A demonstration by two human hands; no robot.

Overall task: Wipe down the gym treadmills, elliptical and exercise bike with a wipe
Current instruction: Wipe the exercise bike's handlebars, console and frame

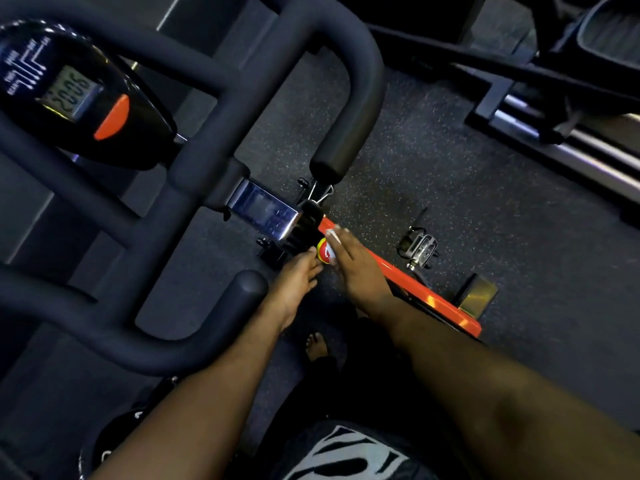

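Observation:
I look down on the exercise bike: black handlebars (349,98), a console (79,95) with a lit display and an orange button, and an orange frame tube (433,299) running down to the right. A red and yellow knob (325,251) sits where the tube meets the chrome handlebar post (263,213). My left hand (298,278) reaches in from below, its thumb and fingertips closed on the knob's left side. My right hand (356,268) lies flat along the orange tube, just right of the knob. It holds a small white wipe (333,233) under its fingertips, mostly hidden.
A metal pedal (420,247) hangs right of the frame, with a brass-coloured block (479,294) beyond it. Another machine's rails and foot plate (571,143) fill the top right. Dark speckled rubber floor (450,188) lies between them. A bare foot (317,344) stands below my hands.

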